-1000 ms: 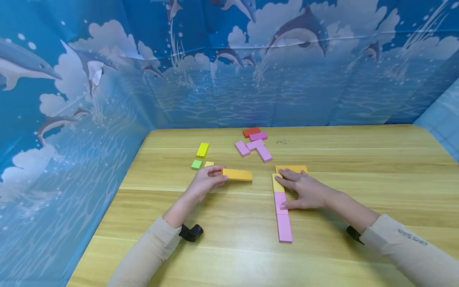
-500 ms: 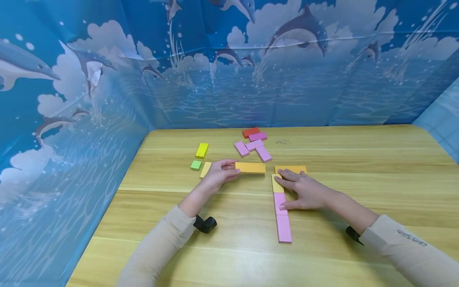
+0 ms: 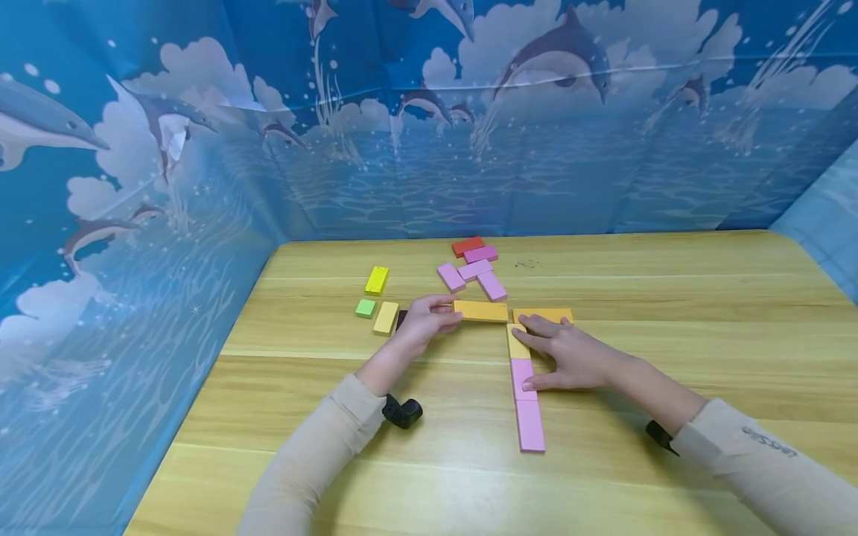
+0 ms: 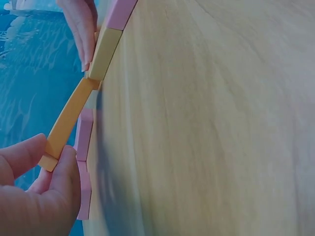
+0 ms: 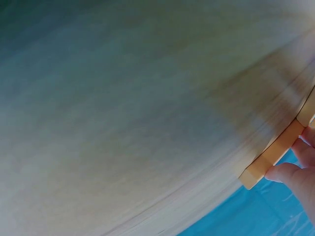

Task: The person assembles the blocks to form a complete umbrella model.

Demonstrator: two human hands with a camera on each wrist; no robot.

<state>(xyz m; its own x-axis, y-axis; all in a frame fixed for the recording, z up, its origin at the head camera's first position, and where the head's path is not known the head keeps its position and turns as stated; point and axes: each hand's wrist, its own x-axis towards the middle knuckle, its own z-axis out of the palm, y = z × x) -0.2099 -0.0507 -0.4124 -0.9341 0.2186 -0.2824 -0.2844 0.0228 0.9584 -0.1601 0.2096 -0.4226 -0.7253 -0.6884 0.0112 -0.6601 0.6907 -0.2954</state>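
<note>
My left hand point(image 3: 425, 326) pinches one end of an orange block point(image 3: 481, 311) between thumb and fingers, the block's shadow falling on the table in the left wrist view. Its free end points right, close to a second orange block point(image 3: 544, 313) that lies crosswise. Below that one, a pale yellow block point(image 3: 518, 348), a pink block point(image 3: 522, 380) and another pink block point(image 3: 531, 428) run end to end toward the person. My right hand point(image 3: 570, 353) spreads over this row: fingertips rest on the orange and yellow blocks, thumb at the nearer pink one's neighbour.
Behind lie several pink blocks point(image 3: 492, 286) and a red block point(image 3: 468, 246). To the left are a bright yellow block point(image 3: 377, 281), a green block point(image 3: 365, 308), a pale yellow block point(image 3: 386, 318) and a dark block point(image 3: 401, 319) partly behind the left hand. A dolphin-print curtain point(image 3: 429, 186) hangs behind the table.
My left hand has carried the orange block rightward and slightly away, toward the lying orange block. The pale yellow and dark blocks it covered now show. My right hand stays put.
</note>
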